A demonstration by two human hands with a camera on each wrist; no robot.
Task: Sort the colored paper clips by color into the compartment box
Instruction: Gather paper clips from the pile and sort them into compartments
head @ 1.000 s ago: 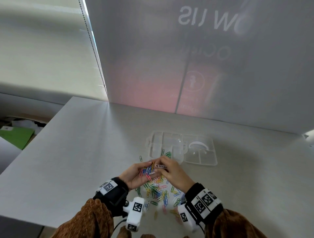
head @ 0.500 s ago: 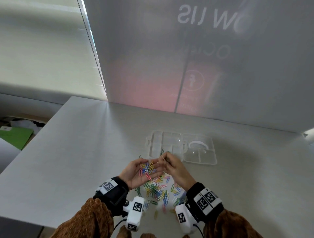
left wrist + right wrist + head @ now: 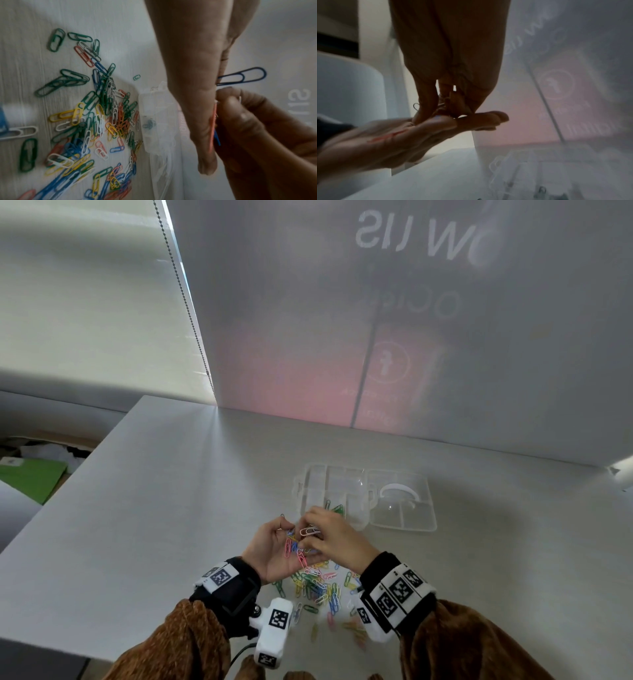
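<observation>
My left hand (image 3: 274, 546) is raised palm-up above the table and carries several pink, blue and yellow paper clips (image 3: 294, 546) on its palm. My right hand (image 3: 310, 537) reaches into that palm, and its fingertips (image 3: 228, 102) pinch a pale pink clip (image 3: 310, 531). A blue clip (image 3: 240, 77) sticks out past the left fingers (image 3: 197, 108). The loose pile of mixed clips (image 3: 318, 585) lies on the table under my hands. The clear compartment box (image 3: 310, 491) stands just beyond them, with green clips (image 3: 338, 509) in one near compartment.
The box's open lid (image 3: 421, 518) lies flat to its right with a white handle (image 3: 399, 489) on it. A frosted partition (image 3: 376, 337) closes the table's far side. The table's left edge (image 3: 85, 460) drops to a floor with green paper (image 3: 30, 477).
My right fingertips lifted slightly toward the box, then came back down into the left palm. The left hand stayed raised with its clips.
</observation>
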